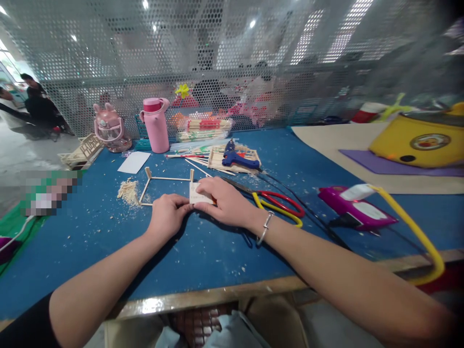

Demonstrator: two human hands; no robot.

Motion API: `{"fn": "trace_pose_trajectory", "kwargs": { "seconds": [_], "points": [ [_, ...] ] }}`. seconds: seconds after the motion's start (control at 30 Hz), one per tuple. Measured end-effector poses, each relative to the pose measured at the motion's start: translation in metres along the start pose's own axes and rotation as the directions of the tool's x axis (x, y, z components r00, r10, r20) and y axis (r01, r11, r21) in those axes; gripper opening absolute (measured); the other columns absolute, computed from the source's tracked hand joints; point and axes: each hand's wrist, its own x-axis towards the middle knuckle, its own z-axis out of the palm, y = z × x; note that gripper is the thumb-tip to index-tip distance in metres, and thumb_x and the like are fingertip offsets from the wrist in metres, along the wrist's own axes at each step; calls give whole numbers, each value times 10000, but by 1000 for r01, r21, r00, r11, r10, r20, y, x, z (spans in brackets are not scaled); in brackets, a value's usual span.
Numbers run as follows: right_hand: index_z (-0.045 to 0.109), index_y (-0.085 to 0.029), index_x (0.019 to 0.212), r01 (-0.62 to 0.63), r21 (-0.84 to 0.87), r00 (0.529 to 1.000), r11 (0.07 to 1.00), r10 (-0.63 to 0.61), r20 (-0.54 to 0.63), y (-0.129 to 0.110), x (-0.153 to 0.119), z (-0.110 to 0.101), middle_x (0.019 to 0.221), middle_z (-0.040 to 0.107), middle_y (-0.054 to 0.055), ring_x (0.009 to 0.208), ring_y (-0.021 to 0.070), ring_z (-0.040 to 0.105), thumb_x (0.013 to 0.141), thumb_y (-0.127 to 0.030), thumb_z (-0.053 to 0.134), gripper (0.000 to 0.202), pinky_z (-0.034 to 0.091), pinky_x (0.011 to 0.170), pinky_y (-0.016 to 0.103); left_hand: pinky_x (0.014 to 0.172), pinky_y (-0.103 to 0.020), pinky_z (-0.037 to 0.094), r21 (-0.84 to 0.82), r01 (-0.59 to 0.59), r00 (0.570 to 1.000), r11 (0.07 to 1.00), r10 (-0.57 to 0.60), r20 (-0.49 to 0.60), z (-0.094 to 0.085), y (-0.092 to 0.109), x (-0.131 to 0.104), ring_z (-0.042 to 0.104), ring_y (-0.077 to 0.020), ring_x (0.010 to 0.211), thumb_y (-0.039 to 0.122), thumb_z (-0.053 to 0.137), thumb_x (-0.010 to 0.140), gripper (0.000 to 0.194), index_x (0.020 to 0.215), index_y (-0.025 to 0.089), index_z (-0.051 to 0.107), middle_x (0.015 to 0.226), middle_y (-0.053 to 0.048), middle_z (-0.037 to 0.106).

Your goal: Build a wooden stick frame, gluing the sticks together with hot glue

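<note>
A small rectangular frame of thin wooden sticks (168,179) lies on the blue table, with short upright posts at its two far corners. At its near side my left hand (167,212) has its fingers closed on the frame near the right corner. My right hand (226,200) grips a small cream-coloured flat piece with faint printed marks (197,194), upright against the frame's right end. Both hands' fingertips almost meet there, and they hide the near right corner. A pile of wood shavings (128,191) touches the frame's left side.
Scissors (282,203) lie right of my right hand. Behind are a blue glue gun (237,159) on a stick-built tray, a white card (134,162), a pink flask (155,128) and a clear pink bottle (112,130). A purple tool (357,208) and yellow bag (416,140) stand right.
</note>
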Motion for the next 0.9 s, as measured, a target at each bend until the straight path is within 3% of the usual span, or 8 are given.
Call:
{"fn": "trace_pose_trajectory", "kwargs": {
  "seconds": [0.1,0.23,0.8,0.9],
  "points": [
    [546,-157,939,45,10,998,999,-45,33,1,0,-1,988,583,99,924,210,490,833,-383,481,258,376,832,360,655,-242,394,40,0,1000,999,0,12,0,0,1,581,-152,712,243,549,780,177,739,198,715,783,-26,691],
    [548,-141,963,12,20,1000,1000,-11,-14,1,1,-1,990,599,108,926,210,506,833,-345,484,250,382,832,354,674,-254,388,81,19,1000,997,-18,-14,-1,2,0,560,-158,737,290,546,793,193,736,203,708,779,-28,665],
    [543,-167,1078,-10,-20,997,1000,12,77,1,4,-2,1103,605,99,987,233,526,813,-406,505,359,327,853,376,672,-270,386,110,18,1000,994,-19,4,-1,1,0,549,-163,740,266,540,792,181,754,210,708,807,-35,644],
    [536,-159,1090,-29,-24,999,999,30,42,-1,5,-1,1087,609,101,989,235,526,813,-423,502,384,324,848,377,669,-270,392,123,18,1000,992,-18,-6,0,0,0,555,-165,738,283,538,797,193,737,206,704,795,-41,641]
  ]
}}
